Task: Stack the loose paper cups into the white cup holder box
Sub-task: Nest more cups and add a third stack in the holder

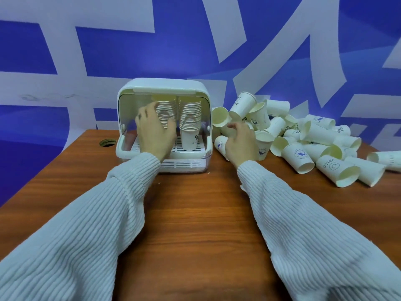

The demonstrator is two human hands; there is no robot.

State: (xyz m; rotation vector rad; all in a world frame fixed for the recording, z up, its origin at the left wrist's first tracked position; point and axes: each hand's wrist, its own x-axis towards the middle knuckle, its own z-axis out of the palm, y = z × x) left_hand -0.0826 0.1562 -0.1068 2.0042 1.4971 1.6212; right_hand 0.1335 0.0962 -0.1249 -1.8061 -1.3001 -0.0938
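Cups [303, 146] heaped loose on table [195, 213] right of box [165, 85]. Left hand [155, 131] curled around left stack [166, 114] inside. Right hand [240, 142] relaxed over heap, holding nothing. Next: grasp one cup, nest onto stack.

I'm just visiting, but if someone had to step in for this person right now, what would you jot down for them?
Left hand: inside the white cup holder box, gripping the left stack.
Right hand: reaching into the loose cups, fingers curled; whether it holds one is unclear.
Done: two tall stacks stand in the box; the right stack is free.
Left: many cups lie on the wooden table, right of the box.
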